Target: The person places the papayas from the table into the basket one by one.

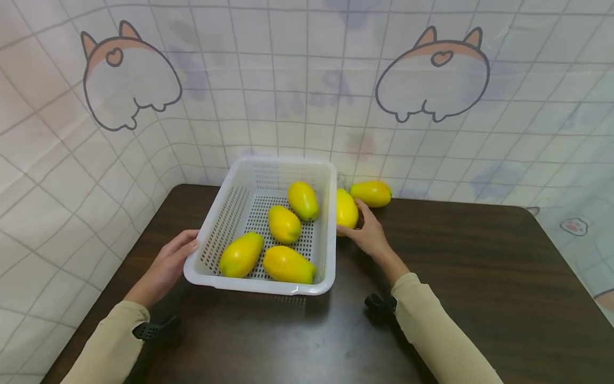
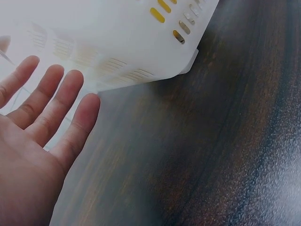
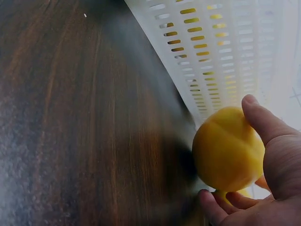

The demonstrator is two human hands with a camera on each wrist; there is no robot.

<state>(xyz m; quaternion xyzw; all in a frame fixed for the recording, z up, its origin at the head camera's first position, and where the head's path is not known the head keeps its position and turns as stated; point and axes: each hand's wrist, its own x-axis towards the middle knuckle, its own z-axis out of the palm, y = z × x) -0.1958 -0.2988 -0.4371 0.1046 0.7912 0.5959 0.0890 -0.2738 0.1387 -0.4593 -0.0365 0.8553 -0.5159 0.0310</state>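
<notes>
My right hand (image 1: pixel 368 230) grips a yellow papaya (image 1: pixel 346 209) just outside the right wall of a white plastic basket (image 1: pixel 332 234). In the right wrist view, the thumb lies along one side of this papaya (image 3: pixel 226 148) and the fingers curl beneath it. At the basket's left side is my left hand (image 1: pixel 168 261), its fingertips right at the rim. The left wrist view shows those fingers (image 2: pixel 70 92) nearly straight beside the basket wall (image 2: pixel 117 42). Inside the basket lie several papayas (image 1: pixel 284 224), yellow with greenish tips.
Another papaya (image 1: pixel 371 193) lies by the wall at the back of the dark wooden table (image 1: pixel 470 277), behind the right hand. A white gridded cloth (image 1: pixel 288 80) with cartoon animals hangs behind and to the left.
</notes>
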